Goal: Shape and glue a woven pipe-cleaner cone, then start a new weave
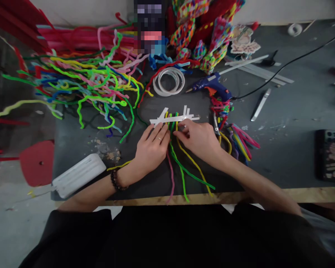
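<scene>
Centrally, on the dark table (281,156), several pipe cleaners (181,163) (yellow, green, pink) lie side by side, their upper ends tucked under a white strip (173,119) and their tails running toward the table's near edge. Left hand (152,147) lies palm down on them, fingers together and stretched forward, the fingertips pressing just below the strip; a bead bracelet (117,180) sits on the wrist. Right hand (199,139) comes in from the right, forearm slanting across the table, fingers curled and pinching at the strip's right part by the yellow stem. Just right of that hand lies a small bunch of cut stems (240,139). Beyond the strip sit a tape ring (168,82) and a blue glue gun (210,86). A big tangle of loose cleaners (92,85) sprawls to the left, and a white case (78,175) rests near the left forearm.
</scene>
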The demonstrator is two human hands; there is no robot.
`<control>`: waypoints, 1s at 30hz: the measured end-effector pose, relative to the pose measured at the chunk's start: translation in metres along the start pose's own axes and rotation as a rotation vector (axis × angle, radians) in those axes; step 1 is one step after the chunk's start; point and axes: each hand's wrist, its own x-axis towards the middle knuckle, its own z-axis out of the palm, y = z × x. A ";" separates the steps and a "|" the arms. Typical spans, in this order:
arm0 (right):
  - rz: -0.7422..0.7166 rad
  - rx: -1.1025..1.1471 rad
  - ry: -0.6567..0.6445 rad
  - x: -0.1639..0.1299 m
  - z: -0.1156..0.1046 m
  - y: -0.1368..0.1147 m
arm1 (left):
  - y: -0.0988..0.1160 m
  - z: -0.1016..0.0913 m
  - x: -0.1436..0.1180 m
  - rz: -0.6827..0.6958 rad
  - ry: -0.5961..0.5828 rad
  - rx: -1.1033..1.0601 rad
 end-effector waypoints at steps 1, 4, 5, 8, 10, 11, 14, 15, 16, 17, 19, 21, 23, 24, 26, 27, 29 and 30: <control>0.004 0.019 0.012 0.001 0.003 0.000 | 0.001 0.001 -0.001 0.022 -0.004 0.022; 0.014 0.022 0.057 0.003 0.013 -0.002 | 0.003 0.004 -0.002 0.040 -0.007 0.039; 0.020 0.012 0.073 0.004 0.016 -0.002 | 0.003 0.005 -0.002 0.035 -0.004 0.036; 0.031 -0.017 0.106 0.008 0.022 -0.002 | 0.004 0.007 -0.001 0.017 0.001 0.001; 0.023 -0.025 0.106 0.010 0.025 -0.002 | 0.004 0.007 0.000 0.003 0.001 -0.027; 0.015 -0.020 0.101 0.011 0.025 -0.003 | 0.004 0.007 0.000 -0.007 0.001 -0.041; 0.003 0.026 0.094 0.014 0.026 -0.003 | 0.006 0.010 -0.002 -0.051 -0.001 -0.078; 0.008 0.045 0.097 0.014 0.025 -0.003 | 0.006 0.012 -0.003 -0.064 0.000 -0.090; 0.015 0.066 0.100 0.015 0.025 -0.003 | 0.008 0.014 -0.004 -0.076 0.003 -0.101; 0.020 0.090 0.103 0.015 0.025 -0.002 | 0.009 0.015 -0.004 -0.084 0.006 -0.109; 0.008 0.155 0.099 0.015 0.025 -0.001 | 0.013 0.015 -0.006 -0.088 0.000 -0.114; -0.012 0.210 0.097 0.015 0.024 0.001 | 0.018 0.009 -0.005 -0.083 -0.024 -0.085; -0.024 0.229 0.103 0.015 0.024 0.001 | 0.022 -0.003 -0.003 -0.099 -0.062 -0.026; -0.025 0.225 0.108 0.014 0.024 0.000 | 0.023 -0.010 -0.001 -0.129 -0.086 0.009; -0.021 0.210 0.111 0.014 0.024 -0.001 | 0.021 -0.023 0.003 -0.163 -0.143 0.045; -0.015 0.202 0.109 0.014 0.023 -0.003 | 0.019 -0.028 0.005 -0.187 -0.184 0.065; 0.010 0.189 0.107 0.014 0.023 -0.006 | 0.011 -0.034 0.008 -0.213 -0.253 0.085; 0.023 0.184 0.105 0.014 0.022 -0.007 | 0.006 -0.034 0.010 -0.217 -0.275 0.072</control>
